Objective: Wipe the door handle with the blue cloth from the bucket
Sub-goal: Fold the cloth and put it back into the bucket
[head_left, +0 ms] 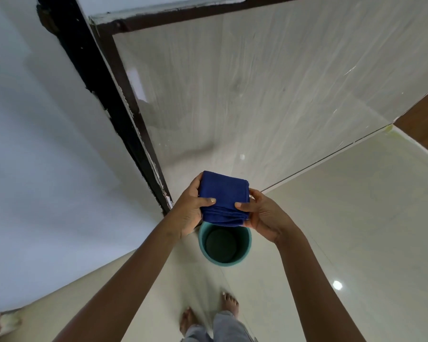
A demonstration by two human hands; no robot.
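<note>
A folded blue cloth (222,196) is held in front of me, just above a teal bucket (245,245) that stands on the floor. My left hand (188,211) grips the cloth's left edge, thumb on top. Its right edge is pinched by my right hand (263,214). The bucket's inside looks dark and nothing else shows in it. No door handle is in view.
A white wall (35,144) is on the left with a dark door frame (104,95) running down to the floor. Pale floor tiles (331,218) spread ahead and to the right. A brown wooden edge (425,119) shows at far right. My bare feet (208,314) stand below.
</note>
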